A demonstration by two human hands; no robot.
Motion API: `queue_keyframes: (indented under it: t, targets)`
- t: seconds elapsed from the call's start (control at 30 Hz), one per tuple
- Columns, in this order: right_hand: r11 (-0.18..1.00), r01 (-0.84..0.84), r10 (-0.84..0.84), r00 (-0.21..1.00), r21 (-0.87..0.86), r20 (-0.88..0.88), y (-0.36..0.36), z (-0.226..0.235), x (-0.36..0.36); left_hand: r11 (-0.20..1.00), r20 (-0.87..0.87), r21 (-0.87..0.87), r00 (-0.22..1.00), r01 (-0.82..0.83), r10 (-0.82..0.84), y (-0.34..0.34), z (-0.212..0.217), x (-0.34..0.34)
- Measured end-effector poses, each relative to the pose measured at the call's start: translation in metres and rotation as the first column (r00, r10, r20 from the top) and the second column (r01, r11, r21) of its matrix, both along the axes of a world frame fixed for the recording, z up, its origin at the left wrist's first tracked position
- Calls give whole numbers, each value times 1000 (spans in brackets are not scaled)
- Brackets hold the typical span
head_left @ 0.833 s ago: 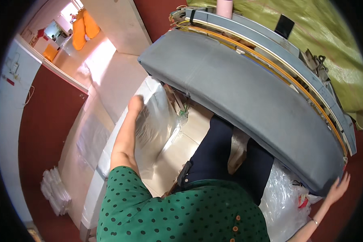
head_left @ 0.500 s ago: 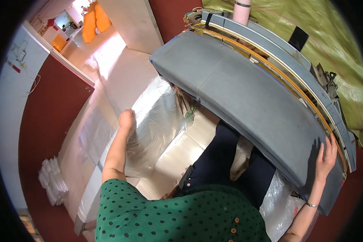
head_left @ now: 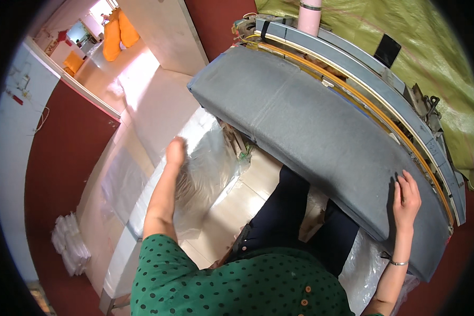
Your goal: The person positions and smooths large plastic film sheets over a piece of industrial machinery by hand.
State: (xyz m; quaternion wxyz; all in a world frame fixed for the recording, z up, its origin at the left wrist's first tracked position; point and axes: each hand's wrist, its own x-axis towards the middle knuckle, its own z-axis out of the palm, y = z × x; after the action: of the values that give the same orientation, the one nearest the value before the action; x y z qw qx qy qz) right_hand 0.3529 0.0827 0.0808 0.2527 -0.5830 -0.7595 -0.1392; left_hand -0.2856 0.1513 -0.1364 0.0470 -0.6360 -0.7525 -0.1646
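My left hand (head_left: 176, 151) is over clear plastic film (head_left: 205, 171) that covers the left side of a low bench. Its fingers are turned away from view, so whether they grip the film is hidden. My right hand (head_left: 406, 201) rests on or just above the right part of a long grey cloth-covered surface (head_left: 300, 116), fingers stretched out and holding nothing. Behind that surface runs an orange-yellow strip (head_left: 371, 113), then a long blue-grey metal bar (head_left: 347, 68).
A pink cylinder (head_left: 309, 20) stands behind the bar. A flat black slab (head_left: 387, 50) leans on a green-yellow tarp (head_left: 432, 58). At lower left lies a stack of folded clear plastic (head_left: 70, 245). An open doorway at upper left shows orange bundles (head_left: 112, 39).
My left hand has moved slightly right and its fingers have turned out of sight. The right hand has slid left and nearer to me, away from the orange-yellow strip.
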Motion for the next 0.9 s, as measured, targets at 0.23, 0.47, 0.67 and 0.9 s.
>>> queue_keyframes:
  t: [0.23, 0.47, 0.67, 0.9]
  targets:
    - [970, -239, 212, 926, -51, -313, 7, 4, -47, 934, 446, 358, 878, 2, -173, -44, 115, 16]
    - [535, -843, 261, 106, 53, -960, 7, 23, -177, 339, 35, 350, 350, 873, -936, -43, 242, 256]
    - [306, -924, 194, 298, -231, -935, -25, -8, -120, 214, -78, 603, 324, 768, -943, -40, 305, 307]
    - [764, -645, 200, 210, 18, -957, -51, 20, -43, 25, -259, 512, 181, 859, -949, -47, 310, 386]
